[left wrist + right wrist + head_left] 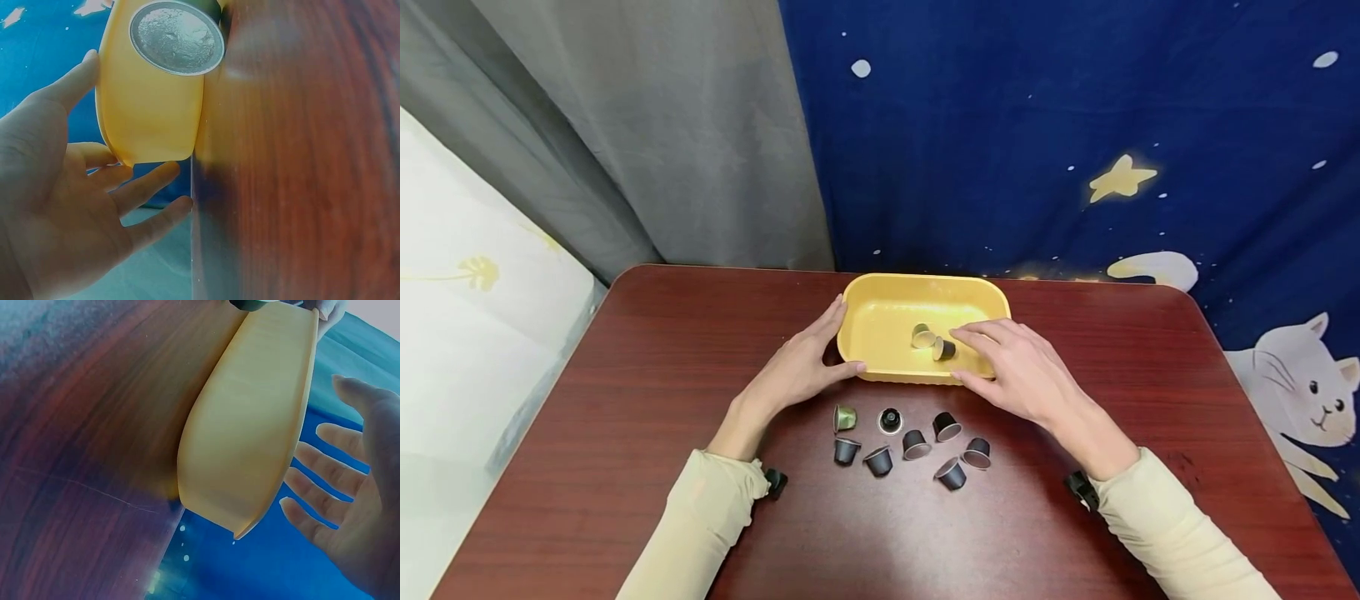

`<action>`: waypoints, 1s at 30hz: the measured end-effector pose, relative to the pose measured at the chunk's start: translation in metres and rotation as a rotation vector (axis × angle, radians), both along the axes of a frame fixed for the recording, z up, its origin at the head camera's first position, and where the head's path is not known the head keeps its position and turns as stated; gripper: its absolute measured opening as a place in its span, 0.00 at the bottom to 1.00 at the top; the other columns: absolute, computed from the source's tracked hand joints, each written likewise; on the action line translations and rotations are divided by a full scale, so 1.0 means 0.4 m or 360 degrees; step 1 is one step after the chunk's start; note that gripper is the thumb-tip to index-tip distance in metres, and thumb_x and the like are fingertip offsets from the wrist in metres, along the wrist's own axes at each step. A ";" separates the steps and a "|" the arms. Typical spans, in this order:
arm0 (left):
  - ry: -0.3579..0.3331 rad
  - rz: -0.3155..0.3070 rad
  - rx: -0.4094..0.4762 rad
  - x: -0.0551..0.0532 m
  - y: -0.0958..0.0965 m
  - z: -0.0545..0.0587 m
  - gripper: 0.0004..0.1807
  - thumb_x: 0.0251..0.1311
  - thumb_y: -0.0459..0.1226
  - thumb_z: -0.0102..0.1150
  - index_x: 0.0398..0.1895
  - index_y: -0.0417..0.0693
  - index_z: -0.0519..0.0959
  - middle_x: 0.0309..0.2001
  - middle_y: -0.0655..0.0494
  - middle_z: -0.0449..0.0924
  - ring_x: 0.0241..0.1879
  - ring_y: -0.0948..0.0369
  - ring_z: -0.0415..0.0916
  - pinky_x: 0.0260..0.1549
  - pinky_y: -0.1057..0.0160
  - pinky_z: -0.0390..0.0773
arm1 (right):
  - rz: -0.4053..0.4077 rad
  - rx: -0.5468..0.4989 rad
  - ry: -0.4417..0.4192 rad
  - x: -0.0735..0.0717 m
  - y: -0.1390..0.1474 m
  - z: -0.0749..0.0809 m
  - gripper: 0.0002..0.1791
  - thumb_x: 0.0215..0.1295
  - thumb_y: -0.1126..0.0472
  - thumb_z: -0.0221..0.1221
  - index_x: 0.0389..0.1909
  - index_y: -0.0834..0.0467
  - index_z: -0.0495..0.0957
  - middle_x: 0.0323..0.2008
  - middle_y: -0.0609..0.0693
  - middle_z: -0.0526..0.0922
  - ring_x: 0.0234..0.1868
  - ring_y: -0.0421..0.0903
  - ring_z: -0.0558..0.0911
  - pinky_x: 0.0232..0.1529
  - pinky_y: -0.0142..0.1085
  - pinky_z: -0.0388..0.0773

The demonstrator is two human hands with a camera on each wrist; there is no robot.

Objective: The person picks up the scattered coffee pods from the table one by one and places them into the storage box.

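Observation:
A yellow plastic tub (889, 372) stands near the table's far edge. My left hand (793, 367) holds its left end, thumb on the near rim and fingers along the end wall. My right hand (1026, 367) hovers over the tub's right part, fingers spread apart and nothing between them. Two coffee capsules lie inside: a pale-lidded capsule (922, 337) and a dark capsule (945, 349). In front of the tub, several more lie on the table, among them a green capsule (845, 418), a black capsule (891, 420) standing lid down and a dark capsule (951, 474) on its side.
The brown wooden table (700, 350) ends just behind the tub, where a grey curtain (722, 167) and a blue patterned curtain (970, 150) hang. A black band (1082, 490) sits at my right wrist.

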State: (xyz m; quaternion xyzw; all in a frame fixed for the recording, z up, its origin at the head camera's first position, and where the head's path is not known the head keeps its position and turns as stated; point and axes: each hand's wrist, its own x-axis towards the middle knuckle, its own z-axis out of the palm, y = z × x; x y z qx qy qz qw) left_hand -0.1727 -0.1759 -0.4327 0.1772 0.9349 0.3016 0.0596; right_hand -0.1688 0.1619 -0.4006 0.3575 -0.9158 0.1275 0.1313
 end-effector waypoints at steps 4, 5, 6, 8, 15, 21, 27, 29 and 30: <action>0.0004 -0.0001 -0.0003 -0.003 0.002 0.001 0.55 0.59 0.66 0.57 0.81 0.56 0.42 0.79 0.69 0.34 0.76 0.58 0.49 0.69 0.48 0.59 | 0.0017 -0.0016 0.0014 0.007 0.004 0.001 0.30 0.61 0.42 0.64 0.61 0.51 0.79 0.56 0.49 0.81 0.57 0.51 0.78 0.56 0.48 0.74; 0.0004 0.0000 -0.0003 -0.004 0.003 0.001 0.55 0.59 0.66 0.57 0.81 0.56 0.42 0.79 0.69 0.34 0.76 0.58 0.49 0.69 0.48 0.59 | 0.0022 -0.0019 0.0015 0.008 0.004 0.001 0.29 0.61 0.42 0.64 0.61 0.51 0.79 0.56 0.49 0.81 0.57 0.50 0.78 0.56 0.48 0.74; 0.0005 0.0001 -0.0001 -0.004 0.003 0.002 0.55 0.59 0.67 0.57 0.81 0.56 0.42 0.79 0.69 0.34 0.76 0.59 0.49 0.69 0.49 0.59 | 0.0023 -0.0021 0.0015 0.010 0.004 0.002 0.29 0.61 0.42 0.64 0.61 0.51 0.79 0.56 0.48 0.81 0.57 0.50 0.78 0.56 0.48 0.74; 0.0008 -0.0002 -0.0001 -0.005 0.002 0.002 0.55 0.59 0.67 0.57 0.81 0.56 0.43 0.79 0.68 0.34 0.76 0.58 0.49 0.69 0.49 0.59 | 0.0023 -0.0028 0.0013 0.013 0.004 0.003 0.29 0.61 0.43 0.64 0.61 0.51 0.79 0.56 0.47 0.80 0.57 0.50 0.78 0.56 0.47 0.74; -0.0006 0.0002 -0.0002 0.001 -0.003 0.001 0.56 0.59 0.66 0.58 0.81 0.56 0.43 0.79 0.69 0.34 0.76 0.58 0.49 0.69 0.48 0.59 | 0.0022 -0.0038 -0.0017 0.034 0.006 -0.002 0.30 0.60 0.41 0.66 0.61 0.49 0.79 0.56 0.47 0.80 0.56 0.49 0.78 0.55 0.48 0.74; 0.0003 -0.0007 -0.0001 0.001 0.001 -0.003 0.55 0.59 0.66 0.58 0.81 0.57 0.42 0.79 0.68 0.35 0.75 0.59 0.49 0.69 0.48 0.59 | 0.0016 -0.0045 0.0002 0.055 0.019 -0.012 0.30 0.59 0.42 0.67 0.60 0.51 0.80 0.56 0.48 0.81 0.56 0.50 0.78 0.56 0.48 0.74; 0.0005 0.0003 0.0002 0.000 0.003 -0.002 0.55 0.59 0.66 0.58 0.81 0.55 0.43 0.79 0.70 0.34 0.75 0.59 0.49 0.69 0.50 0.59 | 0.0015 -0.0052 -0.0008 0.075 0.030 -0.021 0.31 0.58 0.42 0.67 0.61 0.51 0.79 0.55 0.49 0.81 0.56 0.50 0.79 0.56 0.49 0.75; 0.0007 0.0003 0.0004 0.000 0.002 -0.002 0.55 0.59 0.66 0.58 0.81 0.55 0.43 0.79 0.70 0.34 0.75 0.59 0.49 0.69 0.49 0.59 | 0.0015 -0.0052 -0.0015 0.079 0.032 -0.023 0.31 0.58 0.42 0.67 0.61 0.51 0.79 0.55 0.49 0.81 0.56 0.49 0.79 0.56 0.49 0.75; 0.0008 0.0003 0.0006 0.001 0.002 -0.002 0.55 0.59 0.66 0.58 0.81 0.55 0.44 0.79 0.70 0.34 0.75 0.59 0.49 0.69 0.49 0.59 | 0.0014 -0.0051 -0.0017 0.081 0.033 -0.023 0.31 0.58 0.42 0.67 0.61 0.51 0.79 0.55 0.48 0.81 0.56 0.49 0.78 0.56 0.49 0.75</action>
